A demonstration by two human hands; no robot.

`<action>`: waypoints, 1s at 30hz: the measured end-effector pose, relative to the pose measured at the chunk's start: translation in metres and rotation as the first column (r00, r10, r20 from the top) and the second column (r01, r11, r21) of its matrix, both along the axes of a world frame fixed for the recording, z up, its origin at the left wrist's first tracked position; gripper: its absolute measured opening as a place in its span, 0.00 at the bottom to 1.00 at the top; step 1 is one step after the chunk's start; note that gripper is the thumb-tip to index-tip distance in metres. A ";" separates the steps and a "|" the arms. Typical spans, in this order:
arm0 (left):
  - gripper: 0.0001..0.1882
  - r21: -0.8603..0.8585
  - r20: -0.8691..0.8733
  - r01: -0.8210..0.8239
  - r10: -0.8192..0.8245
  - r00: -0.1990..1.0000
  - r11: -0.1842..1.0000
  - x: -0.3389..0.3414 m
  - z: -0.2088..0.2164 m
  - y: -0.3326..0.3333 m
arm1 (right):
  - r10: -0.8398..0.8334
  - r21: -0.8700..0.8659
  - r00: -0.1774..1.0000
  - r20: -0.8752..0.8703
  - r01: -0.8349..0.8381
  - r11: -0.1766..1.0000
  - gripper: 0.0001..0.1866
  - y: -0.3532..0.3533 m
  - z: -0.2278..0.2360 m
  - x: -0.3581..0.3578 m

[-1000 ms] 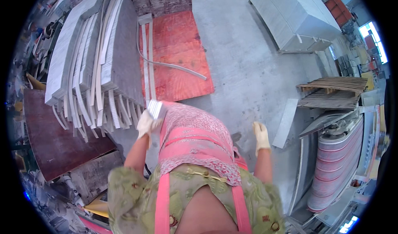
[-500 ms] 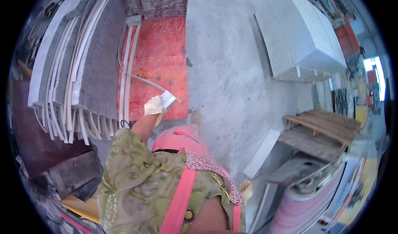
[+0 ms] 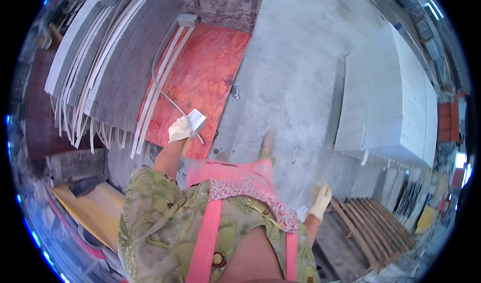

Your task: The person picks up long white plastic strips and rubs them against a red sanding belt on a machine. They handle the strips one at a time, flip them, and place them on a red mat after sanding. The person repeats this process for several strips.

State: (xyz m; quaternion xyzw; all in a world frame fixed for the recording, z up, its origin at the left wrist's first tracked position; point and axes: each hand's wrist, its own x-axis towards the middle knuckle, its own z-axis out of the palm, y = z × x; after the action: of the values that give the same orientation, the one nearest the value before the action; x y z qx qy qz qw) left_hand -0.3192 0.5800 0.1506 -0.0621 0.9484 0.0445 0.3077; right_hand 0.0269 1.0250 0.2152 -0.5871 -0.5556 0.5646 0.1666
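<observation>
In a pale glove, my left hand is closed around a small silvery-white rectangular block. A thin grey strap runs down to this hand, and its end pokes out past the block. Whether my fingers grip the strap too is hidden. Beneath them lies a red sheet on the floor, with two white straps laid along its left side. My right hand, also gloved, hangs out to the right near a wooden pallet; its fingers are smeared and hard to make out.
Stacked grey slabs with dangling pale straps stand at the left. A large white wrapped stack is at the right. Lower right are a slatted wooden pallet and dark board. A small grey block rests at the sheet's far end.
My view has turned and shifted, so the red sheet now appears tilted. My right hand has swung outward and forward into fuller view. The block stays in my left hand.
</observation>
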 end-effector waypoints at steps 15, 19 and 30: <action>0.46 -0.126 0.083 -0.539 0.550 0.831 0.833 0.022 0.015 0.070 | 0.915 0.152 0.382 -0.132 -0.904 0.400 0.25 0.074 0.030 -0.478; 0.42 -0.147 0.126 -0.551 0.569 0.813 0.821 -0.027 0.007 0.065 | 0.990 0.190 0.138 0.003 -0.972 0.135 0.25 0.041 0.012 -0.539; 0.37 0.008 0.106 -0.462 0.459 0.882 0.887 -0.222 -0.004 0.076 | 0.948 -0.111 0.280 0.149 -0.948 0.298 0.28 0.036 0.018 -0.647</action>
State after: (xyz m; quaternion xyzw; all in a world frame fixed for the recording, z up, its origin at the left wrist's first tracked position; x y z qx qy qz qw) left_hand -0.5412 0.6564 0.1469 -0.2826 0.8889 0.1287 0.3368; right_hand -0.6198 1.0609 0.2331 -0.1932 -0.8077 0.4960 -0.2535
